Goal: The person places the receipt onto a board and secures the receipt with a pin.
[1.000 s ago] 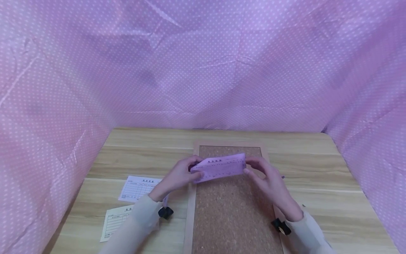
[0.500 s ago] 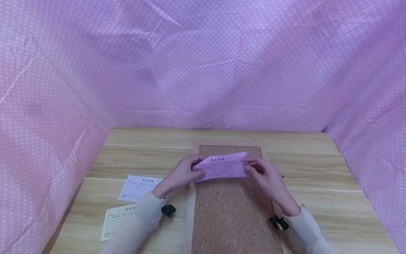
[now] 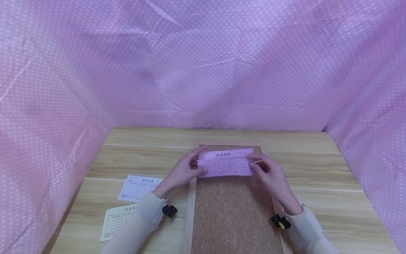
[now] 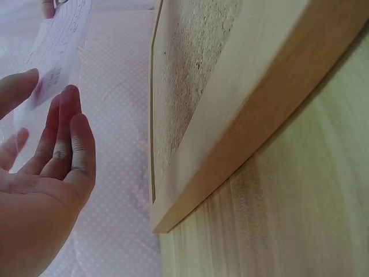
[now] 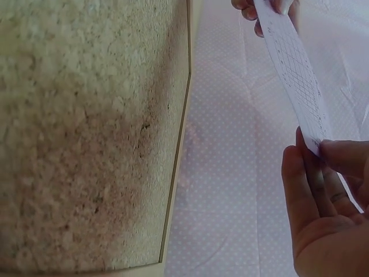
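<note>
A pink printed receipt slip (image 3: 226, 164) is held up above the far end of a wood-framed cork board (image 3: 234, 215). My left hand (image 3: 185, 170) pinches its left end, thumb in front and fingers behind, with the index finger raised off the paper. At the other end, my right hand (image 3: 273, 176) pinches the slip between thumb and fingers. The right wrist view shows the slip (image 5: 297, 75) stretched between both hands, its printed grid visible and apart from the cork. In the left wrist view the slip (image 4: 60, 52) runs upward from the left thumb.
Left of the board, a whitish printed slip (image 3: 136, 187) and a cream one (image 3: 115, 219) lie on the wooden table (image 3: 142, 151), partly hidden by my left forearm. Pink dotted cloth (image 3: 203, 70) surrounds the table's back and sides.
The pink slip has shifted slightly right and away from me, and its face is flatter and more level. Both hands moved with it; the left index finger has lifted off.
</note>
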Action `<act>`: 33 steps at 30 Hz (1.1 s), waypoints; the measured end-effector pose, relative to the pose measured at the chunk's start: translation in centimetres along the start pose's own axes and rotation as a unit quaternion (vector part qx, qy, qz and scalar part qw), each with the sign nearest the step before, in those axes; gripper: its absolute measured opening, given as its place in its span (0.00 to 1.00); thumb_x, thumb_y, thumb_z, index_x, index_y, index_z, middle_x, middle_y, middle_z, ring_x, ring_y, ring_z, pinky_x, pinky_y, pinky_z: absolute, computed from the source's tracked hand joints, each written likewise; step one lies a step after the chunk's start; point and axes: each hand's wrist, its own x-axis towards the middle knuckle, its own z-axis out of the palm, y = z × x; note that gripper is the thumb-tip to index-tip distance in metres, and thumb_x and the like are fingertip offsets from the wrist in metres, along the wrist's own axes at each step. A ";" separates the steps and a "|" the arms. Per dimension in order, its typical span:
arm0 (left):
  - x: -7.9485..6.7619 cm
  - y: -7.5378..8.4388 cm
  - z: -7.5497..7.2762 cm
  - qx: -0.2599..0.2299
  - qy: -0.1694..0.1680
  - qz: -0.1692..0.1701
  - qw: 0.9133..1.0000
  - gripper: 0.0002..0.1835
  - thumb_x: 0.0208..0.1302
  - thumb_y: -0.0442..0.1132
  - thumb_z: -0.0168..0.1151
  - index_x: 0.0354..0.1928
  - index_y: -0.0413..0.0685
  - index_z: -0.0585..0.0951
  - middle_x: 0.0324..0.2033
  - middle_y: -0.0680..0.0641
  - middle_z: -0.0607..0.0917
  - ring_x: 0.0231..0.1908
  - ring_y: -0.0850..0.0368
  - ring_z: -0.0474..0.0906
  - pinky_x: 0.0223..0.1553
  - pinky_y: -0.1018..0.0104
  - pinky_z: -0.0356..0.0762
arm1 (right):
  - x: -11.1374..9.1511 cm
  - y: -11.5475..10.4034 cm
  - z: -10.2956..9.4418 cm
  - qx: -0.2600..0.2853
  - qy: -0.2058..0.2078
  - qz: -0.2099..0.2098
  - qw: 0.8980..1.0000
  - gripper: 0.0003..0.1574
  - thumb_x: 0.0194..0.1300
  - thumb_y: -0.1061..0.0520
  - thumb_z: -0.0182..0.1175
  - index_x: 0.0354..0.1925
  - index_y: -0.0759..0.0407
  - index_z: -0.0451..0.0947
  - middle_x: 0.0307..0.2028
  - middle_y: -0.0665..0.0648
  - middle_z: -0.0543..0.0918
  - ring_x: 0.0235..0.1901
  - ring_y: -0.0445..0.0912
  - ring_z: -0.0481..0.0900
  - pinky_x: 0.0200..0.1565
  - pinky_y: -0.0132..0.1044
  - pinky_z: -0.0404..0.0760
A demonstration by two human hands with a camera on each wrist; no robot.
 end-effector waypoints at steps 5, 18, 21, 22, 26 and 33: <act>0.0 0.0 0.1 -0.024 0.020 0.003 0.999 0.43 0.65 0.32 0.70 0.79 0.55 0.64 0.59 0.37 0.79 0.54 0.44 0.83 0.55 0.62 0.82 | -0.1 -0.1 -0.4 -0.007 0.003 0.016 1.000 0.14 0.73 0.65 0.61 0.55 0.60 0.84 0.46 0.60 0.87 0.37 0.44 0.85 0.35 0.33 0.84; 0.5 0.3 0.5 0.043 0.079 0.003 0.996 0.21 0.71 0.38 0.66 0.65 0.52 0.82 0.56 0.47 0.84 0.45 0.55 0.82 0.45 0.63 0.83 | 0.2 -0.2 -0.9 -0.020 -0.004 0.042 0.999 0.14 0.75 0.61 0.61 0.57 0.59 0.83 0.51 0.62 0.86 0.40 0.51 0.85 0.33 0.31 0.80; 0.9 0.4 0.8 0.038 0.087 -0.005 0.995 0.20 0.72 0.39 0.66 0.64 0.51 0.83 0.57 0.47 0.84 0.45 0.55 0.81 0.44 0.63 0.83 | 0.4 0.0 -1.0 -0.022 -0.009 0.045 0.999 0.15 0.75 0.61 0.61 0.57 0.60 0.83 0.50 0.63 0.85 0.39 0.51 0.85 0.32 0.31 0.80; 1.0 0.5 0.8 0.036 0.089 -0.008 0.995 0.19 0.72 0.39 0.66 0.63 0.51 0.84 0.57 0.46 0.84 0.45 0.55 0.81 0.44 0.63 0.83 | 0.5 0.1 -1.1 -0.024 -0.011 0.046 0.999 0.15 0.75 0.62 0.61 0.57 0.60 0.83 0.50 0.63 0.84 0.39 0.51 0.85 0.32 0.31 0.80; 1.4 0.5 1.0 0.035 0.095 -0.013 0.995 0.18 0.71 0.37 0.66 0.62 0.51 0.84 0.55 0.47 0.84 0.44 0.54 0.81 0.41 0.64 0.82 | 0.9 0.5 -1.2 -0.034 -0.022 0.047 0.998 0.16 0.75 0.63 0.61 0.58 0.61 0.82 0.50 0.63 0.83 0.41 0.52 0.85 0.35 0.30 0.81; 2.1 0.3 1.2 0.043 0.105 -0.023 0.993 0.18 0.70 0.34 0.67 0.59 0.51 0.86 0.45 0.48 0.85 0.40 0.55 0.79 0.38 0.66 0.80 | 1.8 1.3 -1.3 -0.061 -0.029 0.039 0.997 0.18 0.72 0.65 0.63 0.59 0.61 0.82 0.47 0.62 0.83 0.38 0.51 0.82 0.33 0.31 0.80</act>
